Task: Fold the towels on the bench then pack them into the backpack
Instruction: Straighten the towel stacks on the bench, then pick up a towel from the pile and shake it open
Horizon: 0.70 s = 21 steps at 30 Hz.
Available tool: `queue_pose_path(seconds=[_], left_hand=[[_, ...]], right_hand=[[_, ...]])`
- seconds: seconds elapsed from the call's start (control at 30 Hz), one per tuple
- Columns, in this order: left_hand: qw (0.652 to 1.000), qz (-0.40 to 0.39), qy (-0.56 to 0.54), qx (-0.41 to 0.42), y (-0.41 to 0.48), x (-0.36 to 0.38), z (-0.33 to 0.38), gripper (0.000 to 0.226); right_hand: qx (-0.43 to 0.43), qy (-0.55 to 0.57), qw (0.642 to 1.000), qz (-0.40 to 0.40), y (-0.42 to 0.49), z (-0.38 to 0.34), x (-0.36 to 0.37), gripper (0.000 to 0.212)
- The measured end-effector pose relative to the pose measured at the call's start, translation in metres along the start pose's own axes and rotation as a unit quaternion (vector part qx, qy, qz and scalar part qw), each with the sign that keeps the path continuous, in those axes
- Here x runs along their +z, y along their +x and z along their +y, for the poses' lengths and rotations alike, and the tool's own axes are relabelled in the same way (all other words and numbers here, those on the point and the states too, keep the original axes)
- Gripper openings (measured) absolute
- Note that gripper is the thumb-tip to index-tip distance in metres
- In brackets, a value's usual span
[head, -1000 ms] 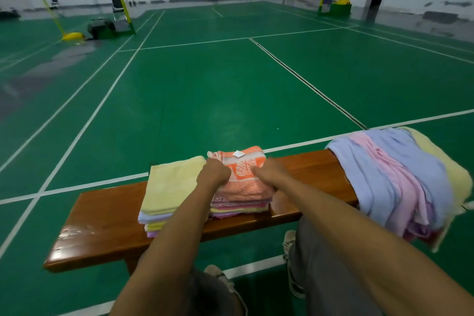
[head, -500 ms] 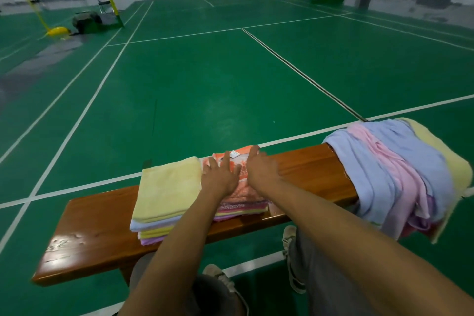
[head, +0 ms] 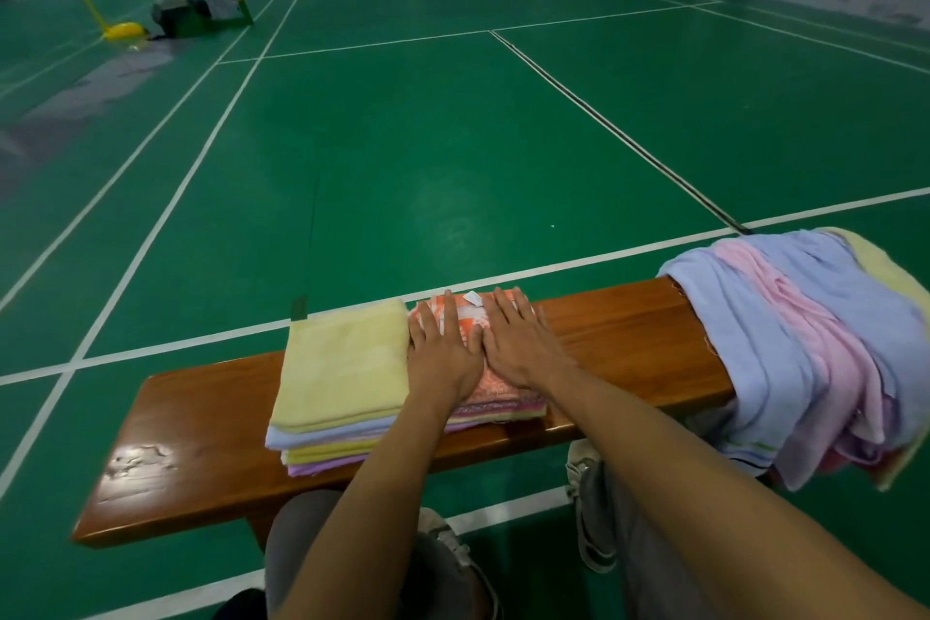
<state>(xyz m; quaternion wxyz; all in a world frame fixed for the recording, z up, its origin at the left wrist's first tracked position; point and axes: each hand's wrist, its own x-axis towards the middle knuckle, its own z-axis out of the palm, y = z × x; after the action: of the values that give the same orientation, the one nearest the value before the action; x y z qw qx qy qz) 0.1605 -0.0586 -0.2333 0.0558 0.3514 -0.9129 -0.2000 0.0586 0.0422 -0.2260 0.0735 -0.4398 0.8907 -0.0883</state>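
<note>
The wooden bench (head: 629, 332) runs across in front of you and carries everything: you use it as a flat folding surface, so the finished work sits at the middle and the backlog at your right end. There the heap of unfolded towels (head: 805, 342), blue, pink and yellow, drapes over the bench's end and hangs past its near edge, likely to slide if tugged carelessly. Left of centre lies the stack topped by a yellow towel (head: 342, 363), squared and reaching close to the near edge. Touching its right side is the second stack, topped by the orange patterned towel (head: 460, 317), which your left hand (head: 443, 357) and right hand (head: 518, 347) press flat, fingers straight and spread, gripping nothing; I judge you're smoothing the fold. Bare wood between this stack and the heap gives room for the next towel. No backpack shows here.
</note>
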Motion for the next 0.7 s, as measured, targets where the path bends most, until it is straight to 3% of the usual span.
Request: queue_pose_path(seconds=[0.2, 0.43, 0.6, 0.7], left_hand=[[1.0, 0.008, -0.014, -0.004, 0.005, 0.003, -0.002, 0.072], [0.998, 0.003, 0.062, -0.007, -0.006, -0.01, 0.011, 0.072], [0.98, 0.061, 0.184, 0.054, -0.005, -0.026, 0.027, 0.065], [0.967, 0.045, 0.226, 0.105, -0.001, -0.041, 0.045, 0.061]], right_hand=[[0.005, 0.007, 1.0, 0.008, 0.005, 0.001, 0.004, 0.064], [0.019, 0.008, 1.0, -0.021, 0.002, -0.002, -0.001, 0.063], [0.008, -0.018, 0.999, -0.037, -0.001, -0.01, -0.033, 0.063], [0.0, -0.017, 1.0, -0.02, -0.007, -0.011, -0.057, 0.064]])
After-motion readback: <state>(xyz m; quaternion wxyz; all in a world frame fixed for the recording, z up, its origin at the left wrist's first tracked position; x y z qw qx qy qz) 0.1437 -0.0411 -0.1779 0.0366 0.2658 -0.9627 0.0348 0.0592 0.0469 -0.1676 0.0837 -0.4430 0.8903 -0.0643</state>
